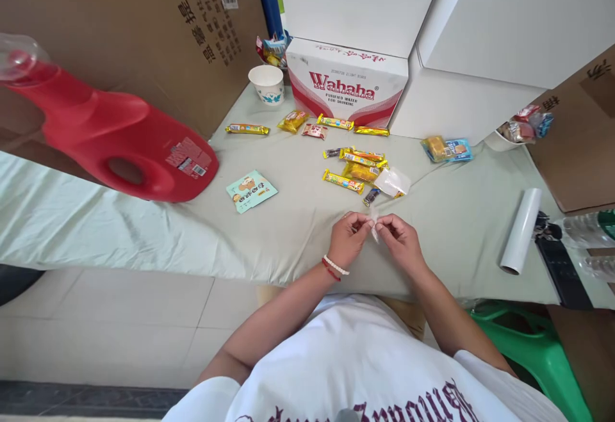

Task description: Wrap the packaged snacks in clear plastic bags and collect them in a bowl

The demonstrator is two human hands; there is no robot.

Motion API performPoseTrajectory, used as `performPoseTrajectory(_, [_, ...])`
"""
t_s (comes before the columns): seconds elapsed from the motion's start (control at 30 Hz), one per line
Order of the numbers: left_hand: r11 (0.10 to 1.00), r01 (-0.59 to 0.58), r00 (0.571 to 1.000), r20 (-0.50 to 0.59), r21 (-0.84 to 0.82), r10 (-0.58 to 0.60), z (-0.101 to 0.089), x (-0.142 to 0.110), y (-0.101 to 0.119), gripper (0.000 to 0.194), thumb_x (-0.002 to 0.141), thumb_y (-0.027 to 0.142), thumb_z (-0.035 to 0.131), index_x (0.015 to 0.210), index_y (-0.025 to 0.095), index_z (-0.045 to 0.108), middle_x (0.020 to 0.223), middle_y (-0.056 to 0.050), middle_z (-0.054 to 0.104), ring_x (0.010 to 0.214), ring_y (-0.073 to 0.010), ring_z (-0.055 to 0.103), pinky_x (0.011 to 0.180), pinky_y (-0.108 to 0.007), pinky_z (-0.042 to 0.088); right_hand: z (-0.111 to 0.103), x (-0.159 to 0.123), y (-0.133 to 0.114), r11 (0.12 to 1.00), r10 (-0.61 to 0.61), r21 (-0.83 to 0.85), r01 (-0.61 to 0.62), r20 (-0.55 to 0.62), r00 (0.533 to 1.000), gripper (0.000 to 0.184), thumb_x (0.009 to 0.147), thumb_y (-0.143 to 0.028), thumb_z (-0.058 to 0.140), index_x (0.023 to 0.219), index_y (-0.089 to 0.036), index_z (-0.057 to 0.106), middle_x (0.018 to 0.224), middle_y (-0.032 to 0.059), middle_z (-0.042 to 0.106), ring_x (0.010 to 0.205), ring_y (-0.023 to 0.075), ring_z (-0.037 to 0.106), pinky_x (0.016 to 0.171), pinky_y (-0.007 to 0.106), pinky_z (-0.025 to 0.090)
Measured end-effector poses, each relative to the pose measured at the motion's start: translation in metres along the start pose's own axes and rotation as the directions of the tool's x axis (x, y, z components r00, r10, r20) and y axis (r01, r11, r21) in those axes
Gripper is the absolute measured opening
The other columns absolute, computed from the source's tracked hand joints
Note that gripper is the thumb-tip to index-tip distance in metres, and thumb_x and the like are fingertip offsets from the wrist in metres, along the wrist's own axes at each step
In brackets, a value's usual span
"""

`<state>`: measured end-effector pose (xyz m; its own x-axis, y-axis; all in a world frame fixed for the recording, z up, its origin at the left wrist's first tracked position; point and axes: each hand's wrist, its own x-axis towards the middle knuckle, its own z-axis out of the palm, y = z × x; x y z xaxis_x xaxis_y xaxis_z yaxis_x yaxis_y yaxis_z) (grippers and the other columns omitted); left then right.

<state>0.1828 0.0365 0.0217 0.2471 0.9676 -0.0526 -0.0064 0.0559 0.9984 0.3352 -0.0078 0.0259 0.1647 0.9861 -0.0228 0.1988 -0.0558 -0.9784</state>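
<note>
My left hand (348, 236) and my right hand (400, 241) meet near the table's front edge. Between their fingertips they pinch a small piece of clear, whitish plastic film (375, 235), perhaps a little bag; most of it is covered by the fingers. Just beyond them lies a dark-wrapped snack (371, 196). Behind it is a loose pile of yellow-wrapped snack sticks (361, 155), a yellow packet (361, 172) and a white packet (394, 182). One more yellow stick (343, 181) lies at the pile's left.
A light green pouch (252, 191) and a large red jug (139, 140) are on the left. At the back stand a paper cup (267, 84) and a Wahaha water box (346, 82). A white roll (521, 231) and black device (563, 271) lie right. Blue packet (459, 150) sits back right.
</note>
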Motion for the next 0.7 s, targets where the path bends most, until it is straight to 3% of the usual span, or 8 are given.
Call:
performPoseTrajectory(0.17, [0.97,0.127,0.991,0.07,-0.206,-0.115,-0.014,-0.004,-0.009,0.04,0.079,0.056,0.075,0.078,0.018,0.062,0.066,0.005,0.053,0.06,-0.0095,0.043,0.061,-0.024,0.037,0.002,0.003,0.007,0.977,0.088,0.196,-0.088,0.007,0.996,0.031,0.089,-0.053,0.066,0.087,-0.023,0.063,0.072,-0.0027,0.055,0.058,0.0119,0.043,0.055,0.025,0.038])
performPoseTrajectory(0.27, [0.982,0.077,0.994,0.088,-0.174,-0.063,-0.018,-0.007,-0.008,0.037,0.079,0.052,0.077,0.08,0.017,0.065,0.074,0.002,0.058,0.068,-0.0111,0.049,0.066,-0.025,0.04,0.008,0.002,0.007,0.977,0.05,0.206,-0.056,0.032,0.998,0.041,0.086,-0.058,0.069,0.108,-0.024,0.065,0.093,0.0017,0.064,0.074,0.0154,0.055,0.067,0.028,0.047])
performPoseTrajectory(0.33, [0.981,0.043,0.995,0.099,-0.188,-0.025,-0.021,-0.009,-0.008,0.034,0.079,0.049,0.078,0.079,0.017,0.067,0.081,0.0,0.061,0.075,-0.0128,0.054,0.071,-0.026,0.043,0.01,0.003,0.007,0.982,0.06,0.175,-0.066,0.039,0.997,0.043,0.081,-0.056,0.075,0.109,-0.024,0.067,0.093,0.0016,0.066,0.079,0.0163,0.057,0.072,0.028,0.049])
performPoseTrajectory(0.4, [0.958,0.065,0.996,0.075,-0.281,-0.046,-0.027,-0.011,-0.008,0.032,0.078,0.047,0.079,0.079,0.018,0.066,0.085,-0.001,0.063,0.079,-0.0133,0.056,0.075,-0.026,0.045,0.008,0.005,0.007,0.977,0.102,0.185,-0.102,0.01,0.995,0.035,0.08,-0.053,0.078,0.095,-0.022,0.069,0.083,-0.0003,0.064,0.074,0.0147,0.055,0.07,0.027,0.047])
performPoseTrajectory(0.5, [0.851,0.183,0.981,0.036,-0.491,-0.19,-0.041,-0.012,-0.008,0.031,0.073,0.042,0.082,0.078,0.019,0.06,0.086,0.0,0.065,0.076,-0.012,0.056,0.072,-0.025,0.047,-0.003,0.007,0.008,0.938,0.196,0.294,-0.181,-0.023,0.98,0.034,0.075,-0.051,0.082,0.084,-0.022,0.069,0.074,-0.0025,0.059,0.065,0.0118,0.05,0.059,0.024,0.043])
performPoseTrajectory(0.6, [0.751,0.259,0.953,0.035,-0.607,-0.3,-0.054,-0.012,-0.006,0.032,0.068,0.035,0.084,0.076,0.019,0.058,0.086,0.001,0.066,0.073,-0.0102,0.057,0.067,-0.023,0.047,-0.012,0.006,0.005,0.87,0.313,0.389,-0.302,0.039,0.949,0.037,0.066,-0.049,0.089,0.083,-0.022,0.069,0.069,-0.0043,0.053,0.056,0.0089,0.04,0.047,0.021,0.033])
performPoseTrajectory(0.7, [0.719,0.28,0.939,0.027,-0.636,-0.342,-0.059,-0.012,-0.007,0.038,0.064,0.037,0.088,0.076,0.018,0.057,0.077,0.003,0.062,0.066,-0.0083,0.056,0.062,-0.021,0.048,-0.012,0.004,-0.001,0.821,0.363,0.432,-0.373,0.11,0.925,0.04,0.062,-0.048,0.091,0.081,-0.022,0.068,0.068,-0.0051,0.05,0.053,0.0071,0.034,0.045,0.021,0.029])
